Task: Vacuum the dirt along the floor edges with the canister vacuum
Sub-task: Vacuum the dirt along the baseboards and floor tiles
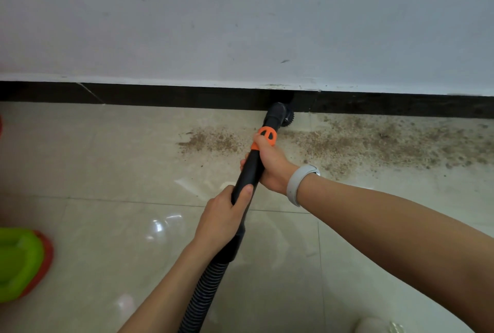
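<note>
Two hands share the black vacuum wand (250, 169), one behind the other, which I judge gives steady aim along the wall. Far left, a green and red plastic object (22, 263) sits apart on the tiles. The left hand (222, 217) grips the lower wand just above the ribbed hose (205, 292), fingers curled round it, thumb laid along the top. The right hand (270, 167), wearing a pale wristband (296, 184), wraps the wand just below the orange collar (267, 136), thumb touching it. The brush nozzle (282, 116) presses at the dark skirting board (160, 96), amid the dirt (374, 143) that lies mostly to its right, with a smaller patch left
</note>
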The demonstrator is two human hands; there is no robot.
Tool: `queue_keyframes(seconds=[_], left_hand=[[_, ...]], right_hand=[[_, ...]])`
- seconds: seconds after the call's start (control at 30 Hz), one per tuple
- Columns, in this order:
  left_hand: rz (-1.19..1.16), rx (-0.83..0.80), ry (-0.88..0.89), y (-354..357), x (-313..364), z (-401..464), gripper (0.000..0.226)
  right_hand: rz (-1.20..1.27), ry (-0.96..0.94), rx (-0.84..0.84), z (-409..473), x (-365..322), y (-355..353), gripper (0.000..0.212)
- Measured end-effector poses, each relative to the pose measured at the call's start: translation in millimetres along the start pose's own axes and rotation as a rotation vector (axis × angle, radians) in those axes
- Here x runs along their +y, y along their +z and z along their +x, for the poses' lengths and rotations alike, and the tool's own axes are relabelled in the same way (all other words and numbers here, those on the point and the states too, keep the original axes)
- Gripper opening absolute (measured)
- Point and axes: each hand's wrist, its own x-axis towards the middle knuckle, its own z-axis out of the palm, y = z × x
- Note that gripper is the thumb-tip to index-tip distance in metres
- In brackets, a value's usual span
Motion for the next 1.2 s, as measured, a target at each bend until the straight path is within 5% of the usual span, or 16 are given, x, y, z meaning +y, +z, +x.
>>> queue_keyframes(seconds=[0.57, 1.2], left_hand=[[-0.236, 0.394, -0.262, -84.1, -107.1, -71.7, 0.041], [-0.341, 0.291, -0.338, -74.9, -141.5, -101.1, 0.048]], right_hand=[[-0.292, 0.131, -0.304, -21.1, 101.4, 163.7, 0.023], [-0.333, 0.139, -0.215, -32.1, 149.3, 156.3, 0.025]])
